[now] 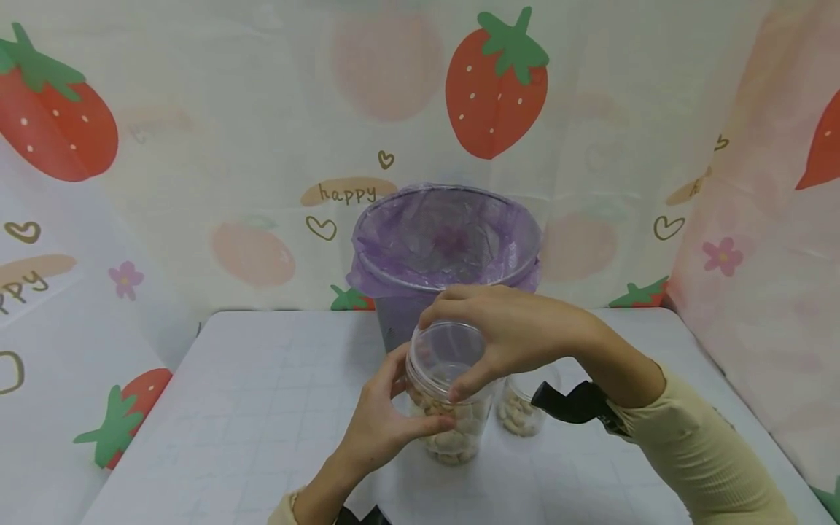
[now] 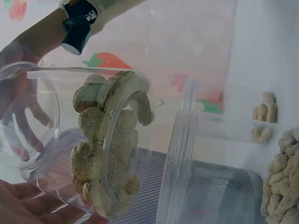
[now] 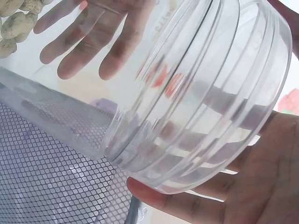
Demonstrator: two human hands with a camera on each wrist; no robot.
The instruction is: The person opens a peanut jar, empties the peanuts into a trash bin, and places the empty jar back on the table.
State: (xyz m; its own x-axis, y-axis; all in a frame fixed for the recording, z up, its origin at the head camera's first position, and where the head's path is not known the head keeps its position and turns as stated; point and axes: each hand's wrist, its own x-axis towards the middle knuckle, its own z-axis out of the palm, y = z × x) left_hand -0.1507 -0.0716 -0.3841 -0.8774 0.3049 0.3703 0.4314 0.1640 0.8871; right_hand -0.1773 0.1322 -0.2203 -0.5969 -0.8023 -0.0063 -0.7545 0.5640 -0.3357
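My left hand (image 1: 379, 417) grips a clear plastic jar (image 1: 469, 419) of peanuts, thumb along its near side. The right hand (image 1: 521, 329) spans the jar's top and holds the clear lid (image 3: 254, 88), thumb near and fingers around the far side. In the right wrist view, ridged rings run around the neck, and left fingertips (image 3: 112, 65) show through the wall. Peanuts (image 2: 91, 121) lie toward the jar's base in the left wrist view. Beside the held jar stands a smaller jar (image 1: 521, 415) with peanuts at its bottom.
Right behind the held jar stands a purple mesh bin (image 1: 394, 313) lined with a thin purple bag (image 1: 453, 233). Another clear rim (image 2: 177, 163) and a pile of peanuts (image 2: 282, 182) show past the held jar. Strawberry-printed cloth (image 1: 262, 131) surrounds the white table (image 1: 282, 408).
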